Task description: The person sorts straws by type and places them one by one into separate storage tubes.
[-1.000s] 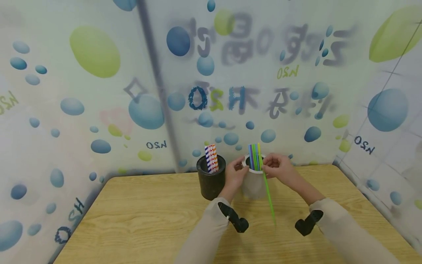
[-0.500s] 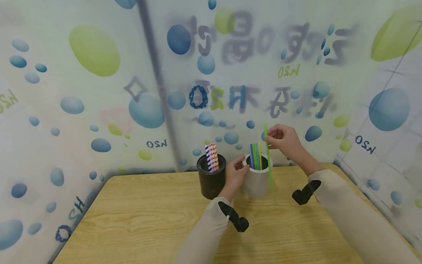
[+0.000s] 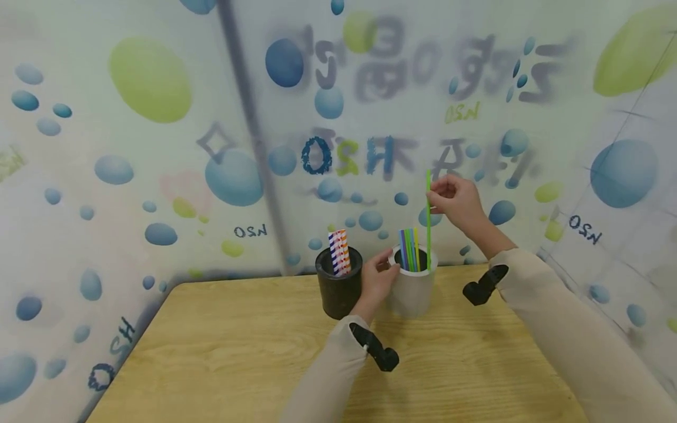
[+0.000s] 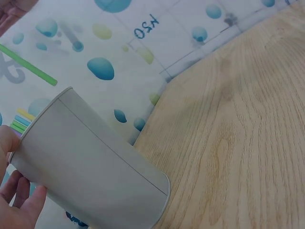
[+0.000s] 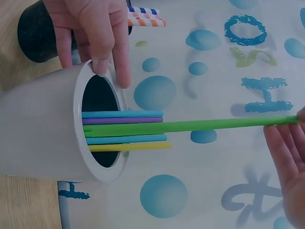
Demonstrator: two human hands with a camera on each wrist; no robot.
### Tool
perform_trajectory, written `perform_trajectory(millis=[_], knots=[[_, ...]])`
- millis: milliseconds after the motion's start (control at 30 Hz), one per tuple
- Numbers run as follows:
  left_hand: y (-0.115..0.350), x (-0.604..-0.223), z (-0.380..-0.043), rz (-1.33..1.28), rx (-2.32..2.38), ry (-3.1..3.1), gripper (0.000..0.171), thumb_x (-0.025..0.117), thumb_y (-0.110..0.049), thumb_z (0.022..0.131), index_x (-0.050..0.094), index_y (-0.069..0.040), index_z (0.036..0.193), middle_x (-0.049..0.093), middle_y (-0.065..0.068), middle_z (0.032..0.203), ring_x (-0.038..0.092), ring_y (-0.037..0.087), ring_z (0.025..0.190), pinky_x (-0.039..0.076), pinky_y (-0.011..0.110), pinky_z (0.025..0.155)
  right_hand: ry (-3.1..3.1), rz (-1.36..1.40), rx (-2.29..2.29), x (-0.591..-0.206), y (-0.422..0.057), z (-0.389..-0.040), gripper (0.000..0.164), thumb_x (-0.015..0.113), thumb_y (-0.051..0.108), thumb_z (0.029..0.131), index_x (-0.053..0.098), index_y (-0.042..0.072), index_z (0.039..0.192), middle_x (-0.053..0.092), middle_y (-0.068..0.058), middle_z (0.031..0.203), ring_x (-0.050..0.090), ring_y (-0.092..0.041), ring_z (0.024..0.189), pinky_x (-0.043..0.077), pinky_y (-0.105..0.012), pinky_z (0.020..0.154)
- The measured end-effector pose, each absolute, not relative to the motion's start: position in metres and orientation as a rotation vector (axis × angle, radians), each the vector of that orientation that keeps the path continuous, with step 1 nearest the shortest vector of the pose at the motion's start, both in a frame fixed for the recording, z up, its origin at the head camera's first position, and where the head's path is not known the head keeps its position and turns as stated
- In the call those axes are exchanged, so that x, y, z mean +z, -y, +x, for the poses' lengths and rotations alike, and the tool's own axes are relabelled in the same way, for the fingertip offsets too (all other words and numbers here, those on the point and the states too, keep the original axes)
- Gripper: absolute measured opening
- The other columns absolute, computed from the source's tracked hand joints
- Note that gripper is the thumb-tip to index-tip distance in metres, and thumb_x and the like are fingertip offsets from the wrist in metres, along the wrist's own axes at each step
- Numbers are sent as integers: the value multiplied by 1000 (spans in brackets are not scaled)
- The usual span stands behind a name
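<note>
My right hand [image 3: 458, 202] pinches a long green straw [image 3: 429, 235] near its top and holds it upright above the white pen-holder-like cup [image 3: 411, 294]. In the left wrist view the lower end of this green straw [image 4: 45, 76] hangs just over the cup's rim. My left hand [image 3: 376, 281] grips the cup's left rim, thumb at the near side and fingers around the back. Several plain straws [image 3: 409, 251] in purple, blue, green and yellow stand inside the cup, leaning left. The right wrist view shows its dark inside [image 5: 97, 95].
Close at the left stands a black cup [image 3: 338, 296] holding several striped paper straws [image 3: 339, 254]. Both cups are near the back edge of a wooden table [image 3: 227, 346]. Behind them hangs a printed cloth [image 3: 285, 247] with blue and green dots.
My right hand has risen with the green straw, whose lower end has gone from below the cup's rim on the near side to above it. The left hand has stayed at the rim.
</note>
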State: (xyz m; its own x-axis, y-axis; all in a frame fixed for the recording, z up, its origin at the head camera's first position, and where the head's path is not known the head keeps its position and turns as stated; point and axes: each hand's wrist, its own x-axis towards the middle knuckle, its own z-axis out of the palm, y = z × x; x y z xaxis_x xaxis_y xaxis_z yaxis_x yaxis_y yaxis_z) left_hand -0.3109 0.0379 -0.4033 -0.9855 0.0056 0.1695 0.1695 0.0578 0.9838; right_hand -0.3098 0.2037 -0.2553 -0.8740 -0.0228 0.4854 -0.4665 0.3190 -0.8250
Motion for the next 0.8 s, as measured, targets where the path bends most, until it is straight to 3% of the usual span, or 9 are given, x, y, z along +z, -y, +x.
perform_trajectory(millis=[367,800], knots=[[-37,-403,-310,-189,-2058,2186,36,64,-1,80,61,3,115,62,16,106,57,23,91,49,30,76,2181,335,1563,-282,-210,-333,18,58,6,87,53,-8,97,54,0,75,56,-6,63,52,-20,59],[-37,-405,-313,-170,-2093,2198,36,65,-2,80,62,1,116,61,16,107,56,19,91,48,28,77,2395,283,1529,-325,-217,-332,22,58,9,88,53,-10,99,57,-17,85,60,-10,66,53,-26,62]])
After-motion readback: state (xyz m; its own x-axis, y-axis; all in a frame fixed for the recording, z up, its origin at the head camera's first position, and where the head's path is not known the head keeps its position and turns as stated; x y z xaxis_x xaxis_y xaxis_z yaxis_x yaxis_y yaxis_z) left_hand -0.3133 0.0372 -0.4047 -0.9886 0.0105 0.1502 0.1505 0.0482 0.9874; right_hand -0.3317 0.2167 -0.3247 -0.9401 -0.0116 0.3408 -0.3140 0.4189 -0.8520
